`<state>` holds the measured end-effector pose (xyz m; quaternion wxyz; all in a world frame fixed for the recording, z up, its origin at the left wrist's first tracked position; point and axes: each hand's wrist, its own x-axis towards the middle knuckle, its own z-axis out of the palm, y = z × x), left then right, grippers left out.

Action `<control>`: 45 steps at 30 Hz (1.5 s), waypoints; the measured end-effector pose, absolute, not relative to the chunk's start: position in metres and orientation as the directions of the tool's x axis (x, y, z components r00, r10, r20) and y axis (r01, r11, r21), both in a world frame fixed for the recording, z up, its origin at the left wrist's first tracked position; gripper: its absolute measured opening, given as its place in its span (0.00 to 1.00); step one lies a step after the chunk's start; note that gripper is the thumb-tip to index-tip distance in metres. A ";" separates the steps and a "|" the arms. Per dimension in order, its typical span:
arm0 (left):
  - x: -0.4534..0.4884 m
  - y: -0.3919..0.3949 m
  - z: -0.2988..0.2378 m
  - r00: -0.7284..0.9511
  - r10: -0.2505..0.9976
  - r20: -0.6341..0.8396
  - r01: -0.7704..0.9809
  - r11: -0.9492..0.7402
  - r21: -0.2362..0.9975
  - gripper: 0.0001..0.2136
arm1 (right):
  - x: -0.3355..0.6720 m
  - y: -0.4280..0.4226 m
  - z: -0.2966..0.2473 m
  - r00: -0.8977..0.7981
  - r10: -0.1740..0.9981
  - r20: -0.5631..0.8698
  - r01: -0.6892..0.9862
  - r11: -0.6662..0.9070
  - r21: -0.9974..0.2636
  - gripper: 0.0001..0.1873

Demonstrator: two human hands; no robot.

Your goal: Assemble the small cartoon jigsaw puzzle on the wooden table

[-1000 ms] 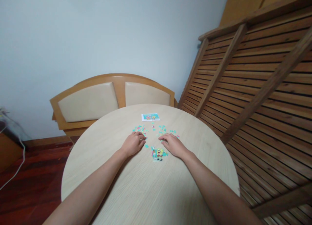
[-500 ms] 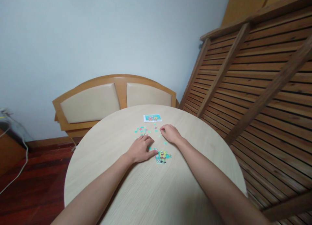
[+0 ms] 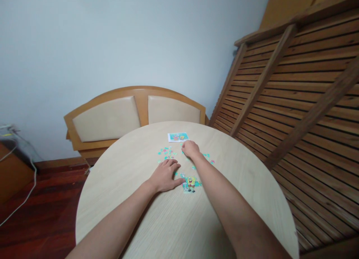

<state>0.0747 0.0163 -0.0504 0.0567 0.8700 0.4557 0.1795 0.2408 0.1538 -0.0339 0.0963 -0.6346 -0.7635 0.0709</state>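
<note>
My left hand [image 3: 166, 174] lies flat on the round wooden table [image 3: 146, 214], fingers stretched out, its thumb beside a small joined patch of jigsaw [image 3: 191, 184] with a yellow cartoon figure. My right hand [image 3: 190, 148] reaches farther out, fingers curled down among several loose turquoise puzzle pieces [image 3: 167, 153]. What those fingers hold, if anything, is hidden. A small reference picture card [image 3: 178, 136] lies just beyond the right hand.
A wooden bench with two beige back cushions [image 3: 134, 115] stands behind the table against a pale wall. A slatted wooden frame [image 3: 294, 94] leans at the right. Red-brown floor and a cable [image 3: 25, 191] show at the left.
My right hand has moved away from me toward the picture card. My left hand has slid toward me and to the right, ending beside the joined patch. The camera shifted slightly.
</note>
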 end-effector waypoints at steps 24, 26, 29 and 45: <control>0.075 0.015 -0.046 0.516 0.819 0.250 0.778 -0.571 0.262 0.27 | 0.246 0.163 -0.023 -0.143 0.987 -0.071 0.942 0.114 -0.314 0.13; 0.075 0.015 -0.045 0.517 0.819 0.249 0.777 -0.571 0.265 0.27 | 0.246 0.162 -0.023 -0.171 0.984 -0.047 0.931 0.146 -0.335 0.14; 0.075 0.016 -0.047 0.518 0.819 0.247 0.775 -0.572 0.268 0.28 | 0.248 0.153 -0.024 -0.213 0.977 0.024 0.904 0.206 -0.375 0.17; 0.076 0.019 -0.051 0.522 0.797 0.303 0.755 -0.597 0.271 0.23 | 0.304 0.050 -0.048 -0.324 0.929 0.180 0.208 0.256 -0.944 0.12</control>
